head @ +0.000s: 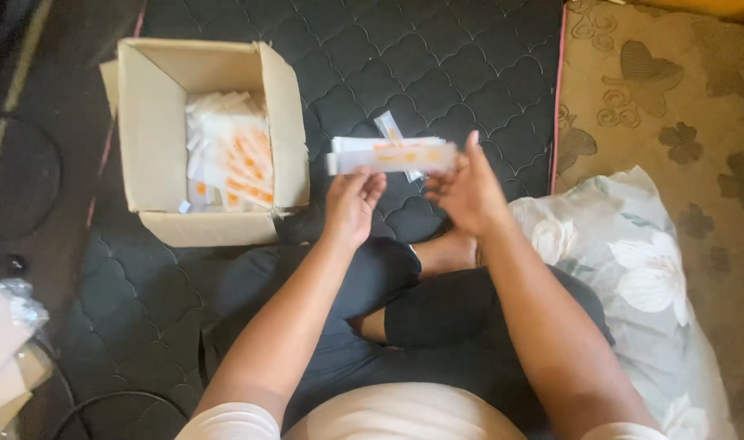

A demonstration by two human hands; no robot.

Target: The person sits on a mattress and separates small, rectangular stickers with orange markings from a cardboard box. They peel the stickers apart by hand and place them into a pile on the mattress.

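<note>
Crossed legs in dark trousers (437,318) are seen nearest, on the black quilted mattress (437,65). At ten o'clock, an open cardboard box (156,147) is filled with white-and-orange packets (237,159). At centre, a stack of long white packets (392,155) is gripped from both ends: left hand (351,204) clasped beneath, right hand (465,191) pinched around it.

A dark quilted mattress (437,65) carries everything. At ten o'clock on it stands an open cardboard box (156,147). A small packet (388,126) lies near twelve, and a floral pillow (640,269) rests at three o'clock.
</note>
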